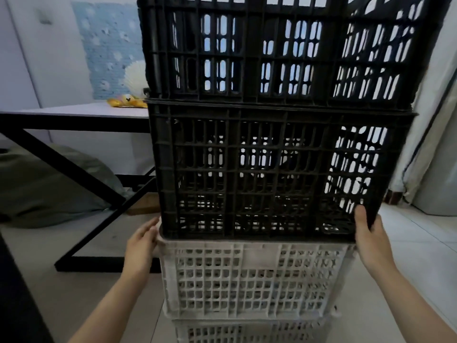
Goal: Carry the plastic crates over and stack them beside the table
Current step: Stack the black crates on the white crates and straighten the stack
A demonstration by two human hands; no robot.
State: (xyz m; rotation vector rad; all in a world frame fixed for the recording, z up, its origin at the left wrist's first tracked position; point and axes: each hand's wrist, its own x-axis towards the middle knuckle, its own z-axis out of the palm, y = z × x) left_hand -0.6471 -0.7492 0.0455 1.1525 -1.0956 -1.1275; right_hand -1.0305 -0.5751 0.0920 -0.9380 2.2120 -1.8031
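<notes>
Four plastic crates stand in one column beside the table point(74, 112), each a rigid rectangular lattice of slotted walls and ribs. The lower black crate point(272, 169) sits between the two hands. Its long side faces the person, it runs from hand to hand, and it stands upright.

The left hand point(141, 246) lies flat against its lower left corner. The left fingers point(149, 230) are straight and together, touching the seam where black plastic meets the upper white crate point(247, 280) just below them. The right hand point(371, 240) clasps the lower right corner, with the thumb up on the front wall and the other fingers hidden round the side.

Above both sets of fingers the upper black crate point(272, 45) rests squarely on the lower one's rim, its top cut off by the frame. Under the white crate, a bottom white crate point(247, 332) shows only its dusty grid top.

Outward of the left fingers is the table's black crossed leg frame, close to the stack's edge, with a grey-green beanbag point(49, 184) beneath the pale top. A yellow plush toy point(127, 101) lies on that top. Outward of the right fingers, pale tiled floor point(420, 243) runs open to a hanging curtain point(425, 144).
</notes>
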